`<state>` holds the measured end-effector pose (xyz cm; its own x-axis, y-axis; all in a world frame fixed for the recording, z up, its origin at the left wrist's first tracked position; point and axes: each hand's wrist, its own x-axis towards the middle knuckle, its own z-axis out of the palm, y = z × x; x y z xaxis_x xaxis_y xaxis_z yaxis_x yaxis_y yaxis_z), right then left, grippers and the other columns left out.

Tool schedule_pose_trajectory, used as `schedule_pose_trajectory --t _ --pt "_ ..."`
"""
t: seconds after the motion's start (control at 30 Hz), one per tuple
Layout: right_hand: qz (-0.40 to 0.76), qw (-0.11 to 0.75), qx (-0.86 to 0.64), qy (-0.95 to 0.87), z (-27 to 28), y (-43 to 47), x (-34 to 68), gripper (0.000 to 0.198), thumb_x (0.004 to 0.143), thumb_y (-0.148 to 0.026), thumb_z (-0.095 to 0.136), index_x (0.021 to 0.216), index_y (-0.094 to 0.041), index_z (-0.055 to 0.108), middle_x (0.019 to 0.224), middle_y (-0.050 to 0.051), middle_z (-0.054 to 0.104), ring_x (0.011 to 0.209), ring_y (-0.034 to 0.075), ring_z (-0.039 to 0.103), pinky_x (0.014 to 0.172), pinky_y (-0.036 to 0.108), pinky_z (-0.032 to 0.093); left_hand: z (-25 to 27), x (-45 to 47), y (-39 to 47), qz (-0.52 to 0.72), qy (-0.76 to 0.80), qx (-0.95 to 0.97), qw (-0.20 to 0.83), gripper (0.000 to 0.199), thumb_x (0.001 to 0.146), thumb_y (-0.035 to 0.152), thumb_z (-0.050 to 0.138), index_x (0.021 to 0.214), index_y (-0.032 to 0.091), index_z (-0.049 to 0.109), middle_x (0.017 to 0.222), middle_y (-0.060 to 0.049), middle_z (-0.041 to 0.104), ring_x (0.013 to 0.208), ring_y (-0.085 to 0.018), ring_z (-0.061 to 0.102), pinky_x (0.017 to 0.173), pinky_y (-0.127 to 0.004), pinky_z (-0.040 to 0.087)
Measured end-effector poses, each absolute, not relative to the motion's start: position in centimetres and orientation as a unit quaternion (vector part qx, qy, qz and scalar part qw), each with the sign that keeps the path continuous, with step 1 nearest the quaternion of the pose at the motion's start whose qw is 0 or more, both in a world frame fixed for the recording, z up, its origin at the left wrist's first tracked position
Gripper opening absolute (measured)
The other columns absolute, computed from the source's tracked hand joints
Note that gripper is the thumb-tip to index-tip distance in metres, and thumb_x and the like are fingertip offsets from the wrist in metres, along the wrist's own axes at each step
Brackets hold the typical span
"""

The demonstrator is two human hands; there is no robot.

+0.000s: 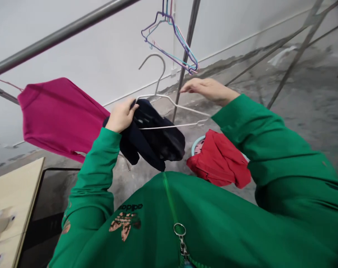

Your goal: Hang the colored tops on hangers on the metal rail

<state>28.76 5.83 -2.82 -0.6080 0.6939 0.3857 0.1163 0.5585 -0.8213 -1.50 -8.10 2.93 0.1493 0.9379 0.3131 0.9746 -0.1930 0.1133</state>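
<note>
My left hand (123,114) is closed on a dark navy garment (157,137) together with the left shoulder of a white wire hanger (182,107). The garment drapes over that end of the hanger and hangs below it; what kind of clothing it is I cannot tell. Bare wire shows on the hanger's right half, and its grey hook points up, attached to nothing. Above the right shoulder of the hanger is my right hand (206,90), fingers stretched out and holding nothing.
A magenta long-sleeved top (59,115) hangs at left from a metal rail (59,35). Several coloured hangers (173,41) hang at the back. Below, a red garment (220,160) lies over a light blue-rimmed basin (195,144). A wooden panel (15,201) stands at lower left.
</note>
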Motion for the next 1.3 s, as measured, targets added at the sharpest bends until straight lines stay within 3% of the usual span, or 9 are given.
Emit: schedule_pose_trajectory --t 0.17,0.3,0.43,0.57,0.67,0.77,0.97,1.1,1.3 --pt "0.412 0.24 -0.418 -0.773 -14.2 5.5 32.0 0.056 0.063 -0.059 0.071 0.092 -0.012 0.065 0.087 0.012 0.065 0.081 0.023 0.061 0.08 0.041 0.05 6.0 -2.3 -9.4 -0.129 -0.638 -0.757 0.05 0.036 0.093 0.035 0.039 0.117 0.015 0.058 0.103 -0.01 0.067 0.098 -0.023 0.063 0.088 -0.034 0.046" --pt "0.472 0.285 -0.318 -0.771 -19.2 -0.5 24.3 0.094 0.066 -0.055 0.07 0.142 -0.018 0.031 0.137 0.019 0.046 0.116 0.029 0.054 0.096 0.048 0.046 7.5 -0.9 -10.4 -0.088 -0.627 -0.772 0.05 0.036 0.094 0.036 0.038 0.118 0.016 0.056 0.105 -0.009 0.066 0.1 -0.023 0.062 0.089 -0.034 0.046" --pt "0.426 0.343 -0.282 -0.788 -18.3 -4.9 15.4 0.111 0.066 -0.048 0.07 0.15 -0.012 0.008 0.141 0.022 0.041 0.128 0.034 0.044 0.105 0.052 0.038 8.7 0.6 -11.7 -0.047 -0.628 -0.775 0.056 0.037 0.094 0.038 0.037 0.117 0.017 0.057 0.105 -0.008 0.066 0.1 -0.024 0.062 0.087 -0.034 0.046" --pt "0.348 0.357 -0.305 -0.811 -17.0 -3.4 13.4 0.076 0.073 -0.029 0.057 0.143 -0.016 0.03 0.128 0.016 0.054 0.113 0.031 0.054 0.095 0.048 0.045 9.7 -0.2 -13.7 -0.016 -0.661 -0.746 0.075 0.04 0.095 0.038 0.034 0.124 0.018 0.053 0.108 -0.009 0.066 0.1 -0.024 0.062 0.084 -0.033 0.046" --pt "0.277 0.347 -0.273 -0.853 -15.6 1.6 15.4 0.044 0.073 -0.021 0.051 0.117 -0.017 0.055 0.109 0.013 0.06 0.103 0.027 0.055 0.091 0.043 0.046 9.8 -2.2 -15.1 0.028 -0.701 -0.707 0.091 0.041 0.095 0.037 0.033 0.129 0.02 0.048 0.108 -0.009 0.066 0.098 -0.025 0.063 0.081 -0.033 0.045" --pt "0.203 0.322 -0.248 -0.891 -12.8 6.7 17.5 0.024 0.073 -0.017 0.05 0.095 -0.015 0.059 0.099 0.012 0.056 0.094 0.024 0.054 0.085 0.039 0.046 9.1 -4.0 -16.2 0.08 -0.733 -0.666 0.116 0.041 0.095 0.036 0.032 0.131 0.021 0.045 0.107 -0.01 0.066 0.097 -0.026 0.062 0.08 -0.033 0.044" --pt "0.136 0.251 -0.325 -0.902 -7.4 9.9 18.9 0.046 0.066 -0.013 0.059 0.111 -0.016 0.05 0.106 0.012 0.057 0.097 0.029 0.054 0.085 0.045 0.045 6.6 -5.4 -16.0 0.097 -0.785 -0.579 0.198 0.044 0.096 0.037 0.021 0.117 0.013 0.051 0.101 -0.019 0.061 0.097 -0.031 0.059 0.075 -0.036 0.043" --pt "0.145 0.301 -0.366 -0.869 -6.7 7.6 19.1 0.057 0.069 -0.019 0.062 0.123 -0.014 0.044 0.116 0.017 0.056 0.101 0.032 0.056 0.084 0.048 0.046 5.6 -5.6 -14.6 -0.019 -0.804 -0.555 0.213 0.039 0.096 0.036 0.025 0.105 0.014 0.054 0.094 -0.017 0.058 0.095 -0.029 0.058 0.074 -0.035 0.041" --pt "0.37 0.194 -0.244 -0.875 -6.7 -1.0 20.8 0.069 0.069 -0.035 0.07 0.13 -0.014 0.043 0.106 0.012 0.064 0.089 0.022 0.062 0.079 0.036 0.049 4.6 -6.6 -12.9 -0.083 -0.799 -0.539 0.254 0.036 0.096 0.036 0.026 0.104 0.017 0.055 0.091 -0.013 0.059 0.089 -0.028 0.056 0.066 -0.035 0.036"
